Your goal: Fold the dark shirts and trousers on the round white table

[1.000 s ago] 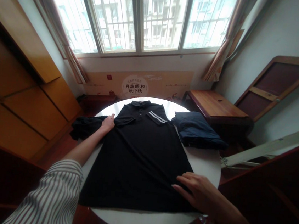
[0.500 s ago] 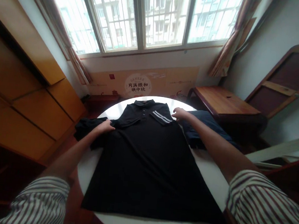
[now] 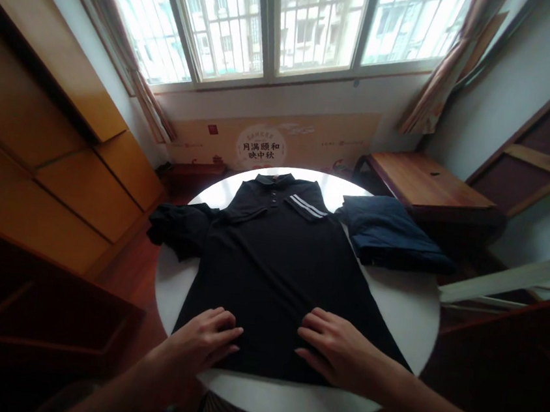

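Note:
A black polo shirt (image 3: 274,258) lies spread on the round white table (image 3: 293,404), its collar (image 3: 275,178) toward the window. Both short sleeves are turned inward; the right-hand one has two white stripes (image 3: 308,207). My left hand (image 3: 209,335) is over the lower left of the shirt, thumb apart from its bent fingers. Opposite it, my right hand (image 3: 332,344) is over the lower right, fingers loosely curved and thumb spread. No cloth shows pinched in either hand; whether the fingertips touch the shirt is hard to tell.
Crumpled black cloth (image 3: 182,226) hangs over the table's left edge. A folded dark blue garment (image 3: 394,235) lies at the right edge. Beyond stand a low wooden table (image 3: 425,179) and, to the left, wooden cabinets (image 3: 80,192). A barred window (image 3: 318,27) faces me.
Both hands have left the shirt's sides near the sleeves and come back toward me, closer together, over its lower part. The view has shifted slightly.

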`<state>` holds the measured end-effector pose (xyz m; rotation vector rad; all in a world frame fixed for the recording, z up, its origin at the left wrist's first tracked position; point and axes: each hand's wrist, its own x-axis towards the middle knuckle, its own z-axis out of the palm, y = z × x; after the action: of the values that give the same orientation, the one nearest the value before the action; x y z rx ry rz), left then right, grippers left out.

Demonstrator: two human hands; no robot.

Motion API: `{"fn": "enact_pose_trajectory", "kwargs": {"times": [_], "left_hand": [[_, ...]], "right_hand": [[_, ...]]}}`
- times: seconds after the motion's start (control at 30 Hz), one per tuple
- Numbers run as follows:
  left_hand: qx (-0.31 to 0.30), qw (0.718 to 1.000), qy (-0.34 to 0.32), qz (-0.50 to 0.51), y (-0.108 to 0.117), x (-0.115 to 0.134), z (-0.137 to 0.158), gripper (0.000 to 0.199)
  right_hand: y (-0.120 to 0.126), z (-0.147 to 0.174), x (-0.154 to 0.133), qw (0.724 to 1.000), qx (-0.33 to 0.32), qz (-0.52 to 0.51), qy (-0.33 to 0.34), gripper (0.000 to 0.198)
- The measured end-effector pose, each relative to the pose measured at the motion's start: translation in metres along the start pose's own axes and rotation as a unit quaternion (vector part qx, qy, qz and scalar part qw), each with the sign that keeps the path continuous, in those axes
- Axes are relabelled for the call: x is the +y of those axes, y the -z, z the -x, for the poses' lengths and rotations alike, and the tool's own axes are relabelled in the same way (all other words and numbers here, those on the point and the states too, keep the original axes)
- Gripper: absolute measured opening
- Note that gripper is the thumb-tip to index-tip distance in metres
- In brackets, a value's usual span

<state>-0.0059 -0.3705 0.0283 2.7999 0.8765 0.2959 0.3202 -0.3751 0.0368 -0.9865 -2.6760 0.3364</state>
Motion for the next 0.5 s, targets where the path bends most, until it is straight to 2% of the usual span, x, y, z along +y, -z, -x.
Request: {"fn": "enact_pose_trajectory", "kwargs": {"times": [0.13, 0.27, 0.5], "left_hand": [[-0.025, 0.999, -0.007, -0.027, 0.001, 0.012, 0.003, 0.028], [-0.051, 0.996, -0.034, -0.060, 0.001, 0.023, 0.006, 0.023], [-0.085, 0.991, -0.040, -0.093, -0.004, 0.019, 0.008, 0.029]], "right_hand": [[-0.024, 0.016, -0.024, 0.998, 0.057, 0.030, -0.002, 0.027], [-0.038, 0.014, -0.036, 0.997, 0.066, 0.049, -0.007, 0.038], [-0.045, 0.001, -0.048, 0.994, 0.038, 0.097, 0.029, 0.011]]}}
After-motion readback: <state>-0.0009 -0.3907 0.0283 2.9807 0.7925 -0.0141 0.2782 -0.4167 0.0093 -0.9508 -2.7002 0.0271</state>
